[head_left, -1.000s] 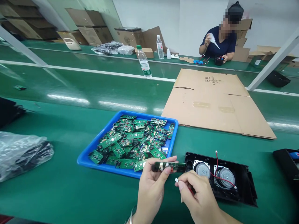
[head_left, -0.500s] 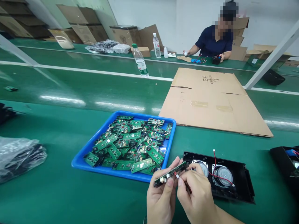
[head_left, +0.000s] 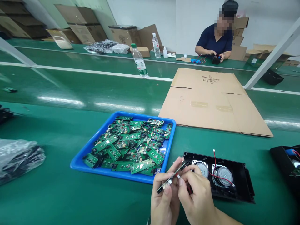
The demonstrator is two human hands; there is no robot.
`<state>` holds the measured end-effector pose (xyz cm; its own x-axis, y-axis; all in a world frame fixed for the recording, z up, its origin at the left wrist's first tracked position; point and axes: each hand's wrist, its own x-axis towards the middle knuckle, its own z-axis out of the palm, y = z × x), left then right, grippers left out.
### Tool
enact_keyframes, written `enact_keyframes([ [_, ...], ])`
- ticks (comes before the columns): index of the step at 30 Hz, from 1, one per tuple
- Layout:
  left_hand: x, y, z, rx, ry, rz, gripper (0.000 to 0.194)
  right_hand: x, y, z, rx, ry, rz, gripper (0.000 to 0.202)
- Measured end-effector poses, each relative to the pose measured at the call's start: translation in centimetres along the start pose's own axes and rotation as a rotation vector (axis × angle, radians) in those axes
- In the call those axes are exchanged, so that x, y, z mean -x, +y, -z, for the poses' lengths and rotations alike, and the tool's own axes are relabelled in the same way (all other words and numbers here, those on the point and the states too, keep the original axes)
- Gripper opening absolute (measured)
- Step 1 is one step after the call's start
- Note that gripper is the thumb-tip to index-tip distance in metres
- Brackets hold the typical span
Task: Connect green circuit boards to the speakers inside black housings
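My left hand (head_left: 164, 197) is closed around a small green circuit board (head_left: 172, 178), which is held edge-up at a slant, with white sockets on its near side. Against the board's right part, my right hand (head_left: 197, 193) pinches a small white wire connector (head_left: 178, 176); its wire is mostly hidden by the fingers. Just behind my right hand lies a black speaker housing (head_left: 241, 175) with two round speakers (head_left: 223, 175) and red-and-black leads ending in white plugs.
To the left, a blue tray (head_left: 98, 173) holds a heap of circuit boards (head_left: 131, 137). Flattened cardboard (head_left: 211, 103) lies beyond. A bagged black item (head_left: 21, 159) is at far left, another black housing (head_left: 283, 165) at right. A person (head_left: 214, 40) works across the bench near bottles (head_left: 140, 62).
The board has tipped more edge-on, and my left hand has shifted slightly right. Across the bench, the person's hand has put down a small white thing and moved to the black object.
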<state>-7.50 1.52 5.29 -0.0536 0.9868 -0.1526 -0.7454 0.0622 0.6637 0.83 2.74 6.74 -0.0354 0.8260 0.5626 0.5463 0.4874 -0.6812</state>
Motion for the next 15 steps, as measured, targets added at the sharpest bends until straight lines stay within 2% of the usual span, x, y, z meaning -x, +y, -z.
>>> enact_keyframes([
  [5,-0.2,-0.3,0.9,-0.026,-0.018,0.038,0.033,0.1,0.0,-0.1,0.010,-0.009,0.006,0.020],
  [11,-0.2,-0.8,0.6,-0.069,0.038,-0.023,0.028,0.3,0.1,-0.1,0.039,-0.025,0.049,0.020],
  [15,-0.4,0.6,1.0,-0.222,0.010,0.029,0.024,0.4,0.3,0.2,0.093,-0.040,0.087,0.022],
])
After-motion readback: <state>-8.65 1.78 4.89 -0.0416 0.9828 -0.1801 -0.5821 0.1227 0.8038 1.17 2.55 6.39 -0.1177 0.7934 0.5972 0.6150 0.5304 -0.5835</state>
